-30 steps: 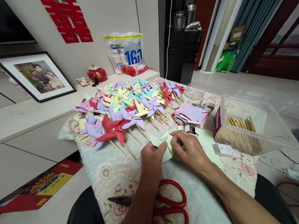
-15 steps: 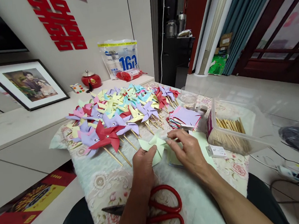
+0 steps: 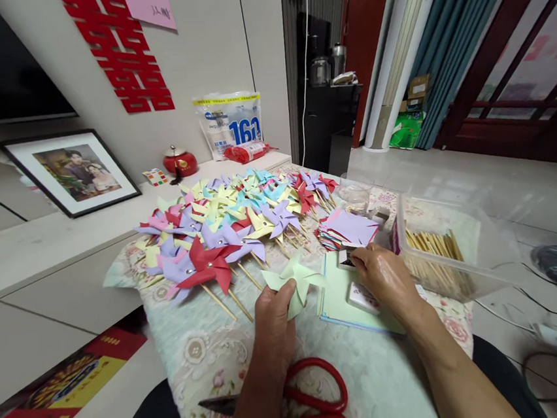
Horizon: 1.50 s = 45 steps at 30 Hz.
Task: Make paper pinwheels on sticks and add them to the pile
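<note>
My left hand [image 3: 273, 314] pinches a pale green paper pinwheel [image 3: 301, 279] at its centre, thumb on top, with the blades folded in. My right hand [image 3: 386, 274] has its fingertips drawn together at a small open box [image 3: 346, 256]; what they hold, if anything, is hidden. Under that hand lies a stack of green paper sheets [image 3: 334, 305], with a small white box [image 3: 362, 297] on top. Large red-handled scissors [image 3: 321, 402] rest on the tablecloth, partly behind my left forearm.
Many finished pinwheels on sticks [image 3: 210, 265] cover the table's far left. Beyond my right hand are coloured paper squares [image 3: 352, 226] and a clear tub [image 3: 482, 281] of wooden sticks [image 3: 432, 247]. A round clear container [image 3: 353, 195] stands behind. A framed photo [image 3: 75, 173] leans on the cabinet.
My right hand has left the pinwheel and moved right to the small open box. My left hand still holds the pinwheel. The camera view has tilted up slightly.
</note>
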Available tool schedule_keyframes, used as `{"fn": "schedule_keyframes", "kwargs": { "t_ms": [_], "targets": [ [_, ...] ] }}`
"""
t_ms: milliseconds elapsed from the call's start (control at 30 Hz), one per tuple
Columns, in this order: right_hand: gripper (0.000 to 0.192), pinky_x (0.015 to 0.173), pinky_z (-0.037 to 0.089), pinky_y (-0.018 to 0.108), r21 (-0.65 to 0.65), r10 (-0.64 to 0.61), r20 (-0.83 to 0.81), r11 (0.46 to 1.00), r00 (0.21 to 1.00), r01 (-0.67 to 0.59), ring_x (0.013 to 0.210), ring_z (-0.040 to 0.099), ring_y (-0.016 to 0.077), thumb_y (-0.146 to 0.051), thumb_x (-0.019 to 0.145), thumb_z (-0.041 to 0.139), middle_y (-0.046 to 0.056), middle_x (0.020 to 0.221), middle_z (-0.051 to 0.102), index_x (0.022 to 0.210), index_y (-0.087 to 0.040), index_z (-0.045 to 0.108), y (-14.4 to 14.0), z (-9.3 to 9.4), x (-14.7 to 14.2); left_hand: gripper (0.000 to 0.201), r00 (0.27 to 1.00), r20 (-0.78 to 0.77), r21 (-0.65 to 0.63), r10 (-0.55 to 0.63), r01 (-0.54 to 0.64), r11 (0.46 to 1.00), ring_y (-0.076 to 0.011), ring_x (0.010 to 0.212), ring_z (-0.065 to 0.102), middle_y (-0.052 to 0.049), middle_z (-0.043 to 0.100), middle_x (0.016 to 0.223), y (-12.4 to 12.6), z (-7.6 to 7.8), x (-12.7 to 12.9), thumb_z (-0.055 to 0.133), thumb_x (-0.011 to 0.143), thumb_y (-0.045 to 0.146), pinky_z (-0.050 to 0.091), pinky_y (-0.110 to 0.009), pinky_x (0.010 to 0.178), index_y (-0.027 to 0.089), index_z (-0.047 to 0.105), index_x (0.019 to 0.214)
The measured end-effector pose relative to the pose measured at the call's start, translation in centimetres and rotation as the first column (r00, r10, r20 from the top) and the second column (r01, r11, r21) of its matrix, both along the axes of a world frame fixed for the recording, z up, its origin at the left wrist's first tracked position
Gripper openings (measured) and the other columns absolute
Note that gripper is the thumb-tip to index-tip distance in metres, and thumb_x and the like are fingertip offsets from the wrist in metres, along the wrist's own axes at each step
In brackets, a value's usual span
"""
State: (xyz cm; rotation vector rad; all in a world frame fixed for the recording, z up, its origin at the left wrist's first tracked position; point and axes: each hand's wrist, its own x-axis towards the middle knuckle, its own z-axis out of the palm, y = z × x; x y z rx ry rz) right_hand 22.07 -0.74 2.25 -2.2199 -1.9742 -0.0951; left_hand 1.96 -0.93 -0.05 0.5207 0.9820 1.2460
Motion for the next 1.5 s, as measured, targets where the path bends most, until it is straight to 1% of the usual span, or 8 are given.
{"fn": "schedule_keyframes", "kwargs": {
  "t_ms": [100,233,433,600,900,1200,1333,1500],
  "targets": [
    [0.033,0.058,0.035,0.030,-0.084,-0.026,0.072,0.996,0.997,0.032,0.078,0.072,0.0254,-0.025,0.100,0.043,0.014,0.095,0.073,0.097,-0.021,0.076,0.2,0.4,-0.5,0.024,1.000,0.024,0.008,-0.009,0.009,1.000,-0.0180,0.069,0.067,-0.001,0.073,0.073,-0.1,0.2,0.1,0.081,0.060,0.031,0.048,-0.025,0.063,0.019,0.068,0.076],
    [0.035,0.059,0.040,0.031,-0.126,-0.021,0.098,0.992,0.995,0.033,0.081,0.074,0.0284,-0.020,0.099,0.042,0.017,0.095,0.075,0.095,-0.019,0.076,0.8,0.8,-0.6,0.028,0.999,0.044,0.035,-0.030,0.028,0.999,-0.0207,0.073,0.069,-0.003,0.076,0.079,-0.1,0.3,0.2,0.083,0.059,0.032,0.051,-0.027,0.065,0.020,0.068,0.080],
    [0.031,0.067,0.048,0.036,-0.201,0.042,0.089,0.979,0.995,-0.023,0.090,0.075,0.0343,-0.012,0.093,0.047,0.021,0.093,0.077,0.093,-0.015,0.078,2.1,1.3,-0.1,0.030,0.997,0.034,0.060,-0.072,0.070,0.996,-0.0255,0.083,0.072,-0.007,0.078,0.084,-0.2,-0.3,-0.1,0.082,0.067,0.032,0.053,-0.030,0.068,0.017,0.072,0.090],
    [0.033,0.069,0.050,0.036,-0.268,0.103,0.070,0.960,0.992,-0.081,0.095,0.075,0.0367,-0.005,0.085,0.046,0.022,0.093,0.078,0.091,-0.012,0.078,3.1,1.6,0.4,0.038,0.994,0.048,0.053,-0.100,0.097,0.994,-0.0279,0.084,0.073,-0.009,0.079,0.085,0.0,-0.6,-0.2,0.086,0.064,0.033,0.054,-0.032,0.073,0.014,0.075,0.095],
    [0.033,0.070,0.049,0.035,-0.276,0.135,0.042,0.954,0.990,-0.118,0.096,0.074,0.0354,-0.008,0.087,0.043,0.020,0.103,0.077,0.096,-0.013,0.075,3.5,0.9,0.6,0.048,0.994,-0.020,0.054,-0.112,0.113,0.992,-0.0249,0.065,0.070,-0.011,0.079,0.082,0.5,-2.3,0.2,0.089,0.059,0.037,0.051,-0.032,0.063,0.011,0.077,0.097],
    [0.035,0.073,0.049,0.039,-0.240,0.142,0.005,0.961,0.990,-0.136,0.101,0.072,0.0367,-0.007,0.092,0.038,0.021,0.112,0.073,0.110,-0.010,0.068,3.0,0.5,0.4,0.047,0.973,0.051,0.210,-0.224,0.208,0.955,-0.0307,0.090,0.072,-0.013,0.079,0.094,-0.7,-0.4,0.6,0.085,0.066,0.037,0.054,-0.040,0.084,0.012,0.077,0.105],
    [0.032,0.074,0.048,0.038,-0.229,0.146,-0.024,0.962,0.989,-0.148,0.101,0.072,0.0372,-0.008,0.093,0.040,0.023,0.110,0.073,0.109,-0.008,0.068,2.9,0.4,0.6,0.044,0.977,0.023,0.195,-0.211,0.203,0.960,-0.0302,0.086,0.072,-0.013,0.079,0.091,-1.0,-0.4,0.6,0.086,0.064,0.040,0.054,-0.039,0.080,0.012,0.077,0.097],
    [0.030,0.073,0.044,0.036,-0.207,0.158,-0.072,0.964,0.985,-0.170,0.099,0.072,0.0344,-0.009,0.096,0.039,0.023,0.107,0.074,0.105,-0.008,0.068,2.9,0.2,1.1,0.036,0.996,-0.032,0.106,-0.086,0.089,0.990,-0.0223,0.072,0.070,-0.009,0.078,0.082,-0.6,0.2,1.2,0.086,0.063,0.037,0.053,-0.031,0.069,0.014,0.075,0.087]
  ]
}}
